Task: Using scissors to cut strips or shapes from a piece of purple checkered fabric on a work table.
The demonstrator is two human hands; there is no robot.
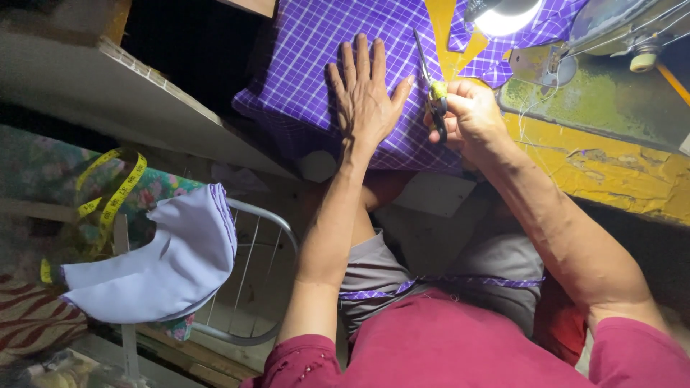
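- Your left hand [364, 90] lay flat on the purple checked fabric [309, 65], fingers spread wide and pointing away from you, palm pressing the cloth down onto the worktop [611, 165].
- Your right hand [471, 118] was closed around a pair of scissors [430, 86], fingers through the dark handles with a yellow bit near the pivot. The blades pointed up and away from you, lying over the fabric just beside your left thumb.
- So the fabric sat right under both hands: left hand on top of it, right hand at its right edge, the two hands close together but not touching.
- A yellow piece [449, 39], maybe a pattern or ruler, can't tell which, lay on the cloth just past the scissor tips.
- The worktop was worn, yellow-green, with a bright lamp [507, 16] glaring at the top.
- Off to your left, well apart from the hands, a pale lilac cloth [162, 266] hung over a metal rail [269, 215], with a yellow tape measure [108, 197] draped nearby.
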